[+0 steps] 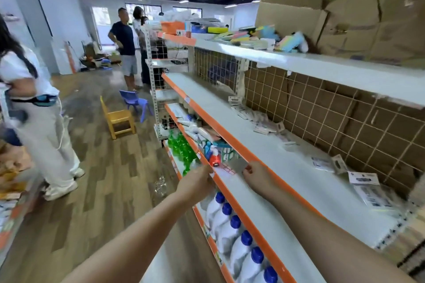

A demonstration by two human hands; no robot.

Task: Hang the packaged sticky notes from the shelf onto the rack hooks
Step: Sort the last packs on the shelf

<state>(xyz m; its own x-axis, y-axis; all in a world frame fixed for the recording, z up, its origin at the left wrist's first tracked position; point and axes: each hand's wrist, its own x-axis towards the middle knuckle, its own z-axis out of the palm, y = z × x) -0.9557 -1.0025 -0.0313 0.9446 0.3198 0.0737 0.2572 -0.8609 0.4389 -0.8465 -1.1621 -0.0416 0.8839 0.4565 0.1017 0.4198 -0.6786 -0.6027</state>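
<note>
The middle shelf of the store rack has an orange front edge running diagonally away, and most of its white deck is bare, with open room between the edge and the wire grid back panel. The aisle floor left of that shelf is open; a yellow child's chair and a purple one stand farther down it.

Packaged sticky notes lie loose in scattered piles along the rear of the middle shelf, against the grid, with more packs nearer the viewer. The shelf above carries coloured note pads and opened cardboard boxes. Below the middle shelf stand green bottles and a row of white jugs with blue caps.

The left hand rests at the orange edge, fingers curled over it; whether they grip anything cannot be told. The right hand pinches a small grey card between thumb and fingers, just over the same edge.
</note>
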